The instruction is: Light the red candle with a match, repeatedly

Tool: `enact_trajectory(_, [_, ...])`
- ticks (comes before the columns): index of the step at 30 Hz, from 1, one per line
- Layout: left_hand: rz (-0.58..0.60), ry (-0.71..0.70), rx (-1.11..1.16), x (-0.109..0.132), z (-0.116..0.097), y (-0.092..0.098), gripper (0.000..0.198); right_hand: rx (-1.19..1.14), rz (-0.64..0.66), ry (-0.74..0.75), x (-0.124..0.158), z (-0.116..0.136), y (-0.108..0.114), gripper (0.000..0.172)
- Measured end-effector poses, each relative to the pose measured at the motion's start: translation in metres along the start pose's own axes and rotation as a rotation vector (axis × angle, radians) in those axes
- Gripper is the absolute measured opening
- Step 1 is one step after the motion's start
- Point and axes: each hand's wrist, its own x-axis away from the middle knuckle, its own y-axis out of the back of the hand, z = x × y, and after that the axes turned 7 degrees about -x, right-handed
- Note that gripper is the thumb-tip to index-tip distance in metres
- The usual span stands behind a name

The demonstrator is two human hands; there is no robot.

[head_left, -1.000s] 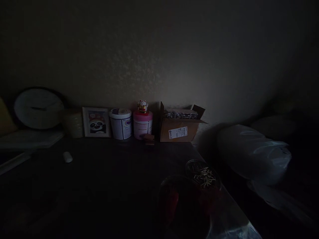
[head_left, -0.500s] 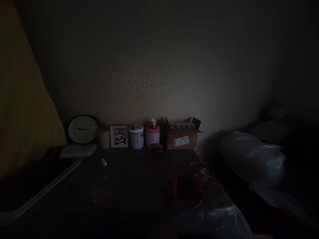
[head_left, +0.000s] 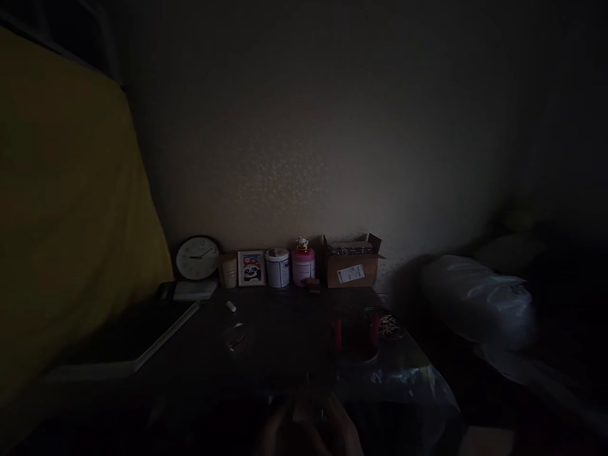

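Note:
My left hand (head_left: 274,432) and my right hand (head_left: 344,427) are close together at the bottom of the head view, in front of the table's near side. Both are dim and blurred, with fingers curled inward. Between them is a small pale thing (head_left: 302,411), too dark to name. Beyond my hands on the dark table (head_left: 285,329) is a red-sided holder (head_left: 338,334), with a dish of thin pale sticks (head_left: 388,325) right behind it. To the left lie a small clear crumpled piece (head_left: 234,342) and a small white cylinder (head_left: 230,306).
Along the wall stand a round clock (head_left: 197,258), a panda picture frame (head_left: 251,268), a white tin (head_left: 278,268), a pink tin (head_left: 303,268) topped by a figurine (head_left: 302,244), and a cardboard box (head_left: 352,272). A yellow curtain (head_left: 76,209) hangs left; a white plastic bag (head_left: 475,301) sits right.
Both my hands have come into view at the bottom, close together. The view has shifted, so the left-hand things appear further right and more of the yellow curtain shows.

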Motion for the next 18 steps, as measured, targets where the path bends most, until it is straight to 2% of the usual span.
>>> enact_trajectory(4, [0.001,-0.002,0.078,-0.005,0.002,-0.004,0.027,-0.065,0.094,0.03,0.001,0.003,0.002,0.027])
enact_trajectory(11, [0.11,0.068,0.267,-0.01,0.009,0.002,0.036,-0.051,0.146,0.039,0.005,-0.012,0.001,0.031])
enact_trajectory(18, [0.162,0.063,0.288,-0.006,0.006,0.001,0.036,-0.026,0.175,0.099,0.003,-0.01,0.003,0.033])
